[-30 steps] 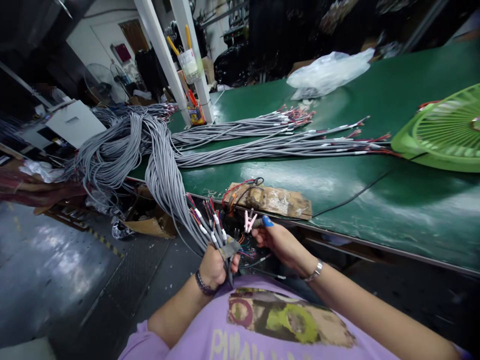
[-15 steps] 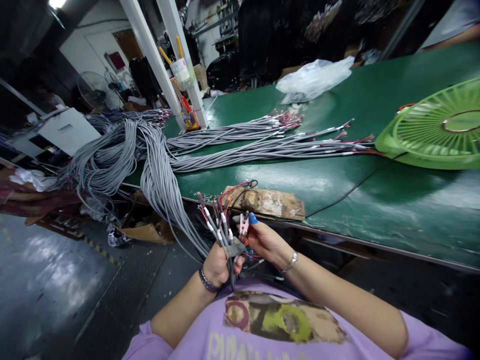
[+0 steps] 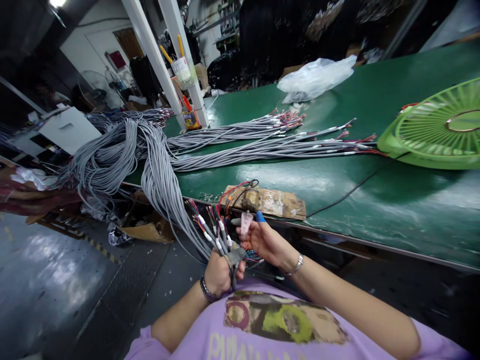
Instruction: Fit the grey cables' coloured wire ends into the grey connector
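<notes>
My left hand [image 3: 218, 274] is wrapped around a bundle of grey cables [image 3: 221, 246], with a grey band across it near the thumb. White sleeves and stripped, coloured wire ends fan out above the fist. Close on its right, my right hand [image 3: 272, 243] has a blue cover on the thumb tip. Its fingers curl behind a small pinkish-white clip [image 3: 245, 226], blurred by motion; the thumb is raised beside it. Orange wires [image 3: 245, 245] show just below the clip. Beyond the hands, a wooden board [image 3: 281, 202] with red and black leads lies at the bench edge.
Long grey cables [image 3: 240, 152] lie along the green bench [image 3: 375, 210], and a thick hank [image 3: 157, 175] hangs over its edge at left. A green fan [image 3: 438, 130] stands at right, its black cord crossing the bench. A plastic bag [image 3: 318, 77] and white posts [image 3: 174, 65] are farther back.
My right hand has shifted slightly right, its thumb moving away from the clip. The cable ends in my left hand have tilted and spread to the left.
</notes>
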Available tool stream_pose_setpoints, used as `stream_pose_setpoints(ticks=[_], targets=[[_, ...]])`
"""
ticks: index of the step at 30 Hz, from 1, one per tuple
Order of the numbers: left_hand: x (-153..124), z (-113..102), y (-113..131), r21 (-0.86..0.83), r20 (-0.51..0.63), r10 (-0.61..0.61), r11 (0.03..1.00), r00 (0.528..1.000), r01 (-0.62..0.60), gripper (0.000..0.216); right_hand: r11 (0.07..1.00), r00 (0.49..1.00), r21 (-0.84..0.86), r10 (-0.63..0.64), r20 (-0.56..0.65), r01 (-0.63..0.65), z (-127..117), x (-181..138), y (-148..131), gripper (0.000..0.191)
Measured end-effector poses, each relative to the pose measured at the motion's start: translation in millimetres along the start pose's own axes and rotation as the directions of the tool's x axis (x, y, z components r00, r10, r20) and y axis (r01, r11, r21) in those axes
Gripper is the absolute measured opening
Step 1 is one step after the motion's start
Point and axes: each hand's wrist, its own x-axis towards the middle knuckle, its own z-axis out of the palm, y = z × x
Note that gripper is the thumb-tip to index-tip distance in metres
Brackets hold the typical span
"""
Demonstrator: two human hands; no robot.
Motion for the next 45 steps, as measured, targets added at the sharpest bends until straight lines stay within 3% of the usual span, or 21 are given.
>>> stream_pose_setpoints(ticks=[5, 23, 30, 38, 45], targets=[[-5.8, 1.7, -4.7, 0.018, -0.079, 0.048, 0.999, 0.996, -0.046, 0.034, 0.997, 0.996, -0.051, -0.065, -0.053, 0.063, 5.0, -4.8, -1.5, 0.024], [2.5, 14.5, 0.8, 0.03, -0.127, 0.038, 0.999, 0.991, -0.034, 0.033, 0.992, 0.967, -0.068, -0.121, -0.226, 0.108, 12.9, 1.1, -5.0, 0.026], [2.0, 13.8, 0.1, 0.031, -0.114, 0.061, 0.998, 0.992, -0.058, 0.034, 0.995, 0.975, -0.033, -0.103, -0.198, 0.098, 12.7, -0.5, -3.6, 0.024], [-5.0, 6.3, -5.1, 0.025, -0.148, 0.081, 0.997, 0.986, -0.078, 0.034, 0.999, 0.994, -0.038, 0.015, -0.104, -0.019, 7.9, -3.8, -5.1, 0.036], [-5.2, 8.5, -2.9, -0.032, -0.187, 0.052, 0.998, 0.981, -0.059, 0.032, 0.974, 0.989, -0.198, -0.128, -0.078, 0.11, 9.9, -8.1, -2.7, 0.028]])
